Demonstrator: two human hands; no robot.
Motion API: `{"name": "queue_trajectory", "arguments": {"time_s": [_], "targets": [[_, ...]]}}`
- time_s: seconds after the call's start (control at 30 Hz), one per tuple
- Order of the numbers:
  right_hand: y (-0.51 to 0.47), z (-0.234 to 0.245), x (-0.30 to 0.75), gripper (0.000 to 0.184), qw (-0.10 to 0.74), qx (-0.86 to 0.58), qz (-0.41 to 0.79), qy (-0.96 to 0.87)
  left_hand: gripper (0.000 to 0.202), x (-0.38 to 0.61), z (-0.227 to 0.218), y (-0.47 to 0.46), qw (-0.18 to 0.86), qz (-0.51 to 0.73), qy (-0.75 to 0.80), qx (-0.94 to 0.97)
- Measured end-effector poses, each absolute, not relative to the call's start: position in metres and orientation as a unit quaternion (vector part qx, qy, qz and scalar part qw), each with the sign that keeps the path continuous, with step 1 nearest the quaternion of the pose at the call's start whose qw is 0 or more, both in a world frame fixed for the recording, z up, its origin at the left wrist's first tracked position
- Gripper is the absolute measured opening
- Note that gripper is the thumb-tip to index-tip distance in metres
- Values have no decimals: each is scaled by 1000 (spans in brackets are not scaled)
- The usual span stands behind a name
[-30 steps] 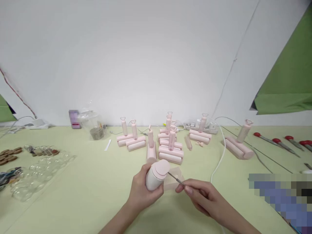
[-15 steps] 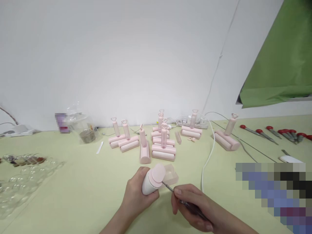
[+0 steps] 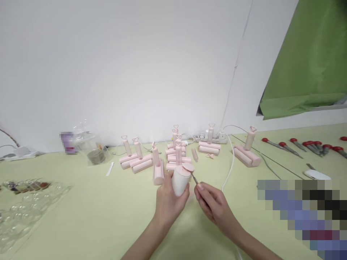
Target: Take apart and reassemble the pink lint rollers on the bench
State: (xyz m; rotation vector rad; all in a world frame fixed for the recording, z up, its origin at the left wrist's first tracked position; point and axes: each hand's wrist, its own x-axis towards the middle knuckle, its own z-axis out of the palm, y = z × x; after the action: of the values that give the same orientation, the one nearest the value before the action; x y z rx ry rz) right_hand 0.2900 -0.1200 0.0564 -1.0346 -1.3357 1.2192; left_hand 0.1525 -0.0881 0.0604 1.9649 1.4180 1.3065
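Nearest the camera are two hands. The left hand [image 3: 168, 203] wraps its fingers [image 3: 166, 185] around one pale pink cylinder [image 3: 180, 181], held tilted above the tabletop [image 3: 108, 216] with its round cap [image 3: 188, 167] pointing up and away. The right hand [image 3: 214, 204] pinches one thin metal tool [image 3: 194, 178] between thumb and fingertips. The tool's tip meets the cylinder just under the cap, on the side clear of the left fingers. Behind them stand at least seven pink rollers [image 3: 244, 156] with upright handles, clustered mid-tabletop. Farther right lie at least six red-handled screwdrivers [image 3: 282, 144]. One white cable [image 3: 229, 169] runs back towards one power strip [image 3: 214, 136] by the wall.
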Motion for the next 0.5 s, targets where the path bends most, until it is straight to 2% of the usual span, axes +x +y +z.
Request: {"name": "queue_trajectory", "arguments": {"time_s": [0.1, 0.2, 0.27, 0.33, 0.5], "targets": [[-109, 65, 311, 37, 521, -480, 393, -587, 29, 161, 74, -79, 254, 498, 485, 672], [-102, 70, 327, 28, 525, -506, 320, -605, 31, 160, 80, -81, 359, 449, 419, 703], [-98, 69, 330, 34, 487, -482, 345, -641, 33, 157, 78, -86, 421, 402, 381, 718], [-95, 66, 328, 30, 465, -460, 372, -659, 33, 156, 73, -90, 453, 395, 385, 700], [-88, 52, 317, 32, 507, -475, 381, -610, 34, 163, 61, -94, 466, 406, 465, 634]]}}
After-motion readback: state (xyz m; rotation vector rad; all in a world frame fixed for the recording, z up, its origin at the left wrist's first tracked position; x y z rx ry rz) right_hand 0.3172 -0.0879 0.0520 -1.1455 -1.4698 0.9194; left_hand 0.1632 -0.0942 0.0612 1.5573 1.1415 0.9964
